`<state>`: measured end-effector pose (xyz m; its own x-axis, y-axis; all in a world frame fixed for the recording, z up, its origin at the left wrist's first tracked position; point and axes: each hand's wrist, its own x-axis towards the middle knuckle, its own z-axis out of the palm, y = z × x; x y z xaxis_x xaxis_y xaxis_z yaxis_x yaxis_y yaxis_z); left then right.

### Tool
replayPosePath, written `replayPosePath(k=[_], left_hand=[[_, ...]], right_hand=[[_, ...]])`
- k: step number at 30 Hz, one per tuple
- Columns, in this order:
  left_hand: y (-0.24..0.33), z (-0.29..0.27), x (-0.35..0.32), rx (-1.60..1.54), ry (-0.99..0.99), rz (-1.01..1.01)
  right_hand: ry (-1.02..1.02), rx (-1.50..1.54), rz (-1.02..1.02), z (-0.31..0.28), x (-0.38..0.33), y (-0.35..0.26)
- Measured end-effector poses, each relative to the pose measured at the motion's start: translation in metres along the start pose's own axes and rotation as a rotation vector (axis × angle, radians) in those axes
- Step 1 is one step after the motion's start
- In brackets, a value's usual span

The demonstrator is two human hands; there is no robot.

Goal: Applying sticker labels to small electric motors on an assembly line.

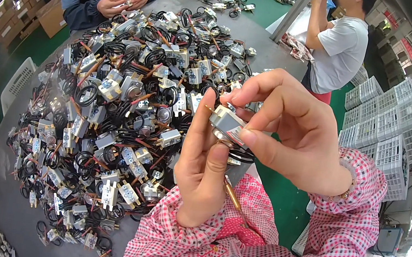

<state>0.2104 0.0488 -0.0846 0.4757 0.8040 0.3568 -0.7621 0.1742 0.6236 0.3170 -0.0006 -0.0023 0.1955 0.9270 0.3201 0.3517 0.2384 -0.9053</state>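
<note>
Our left hand (201, 174) and right hand (296, 131) grip one grey-white unit (226, 123); it seems unfinished. Left of them, a heap (105, 135) likely remains.

Our two hands, close together, both in a grip.
Our left hand (201, 181) stands upright, forefinger pointing up and thumb raised opposite; our right hand (307, 132) points left from beside it, fingers arched toward the thumb in a pinch. Our right wrist (340, 181) bends above its raised forearm (347, 219).
</note>
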Motion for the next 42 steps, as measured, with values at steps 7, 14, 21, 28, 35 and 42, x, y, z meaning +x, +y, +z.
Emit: replayPosePath(k=[7, 14, 21, 28, 35, 42], left_hand=[[0.0031, -0.0006, -0.0004, 0.027, 0.003, -0.007], [0.0021, -0.0012, -0.0007, 0.021, 0.014, 0.001], [0.0018, -0.0031, 0.0001, 0.042, 0.024, 0.006], [0.0020, -0.0025, -0.0010, 0.048, 0.029, 0.003], [0.0019, -0.0003, -0.0014, 0.040, 0.033, 0.005], [0.0033, -0.0001, -0.0013, 0.052, 0.028, 0.001]], right_hand=[[-0.018, -0.018, -0.019, 0.0006, 0.0019, -0.0010], [-0.027, -0.023, -0.012, 0.0009, 0.0027, -0.0013], [-0.037, -0.014, 0.044, 0.0009, 0.0044, -0.0060], [-0.049, 0.015, 0.060, -0.0010, 0.0042, -0.0059], [-0.037, 0.038, 0.092, 0.0004, 0.0033, -0.0083], [-0.036, 0.034, 0.088, 0.0007, 0.0032, -0.0073]])
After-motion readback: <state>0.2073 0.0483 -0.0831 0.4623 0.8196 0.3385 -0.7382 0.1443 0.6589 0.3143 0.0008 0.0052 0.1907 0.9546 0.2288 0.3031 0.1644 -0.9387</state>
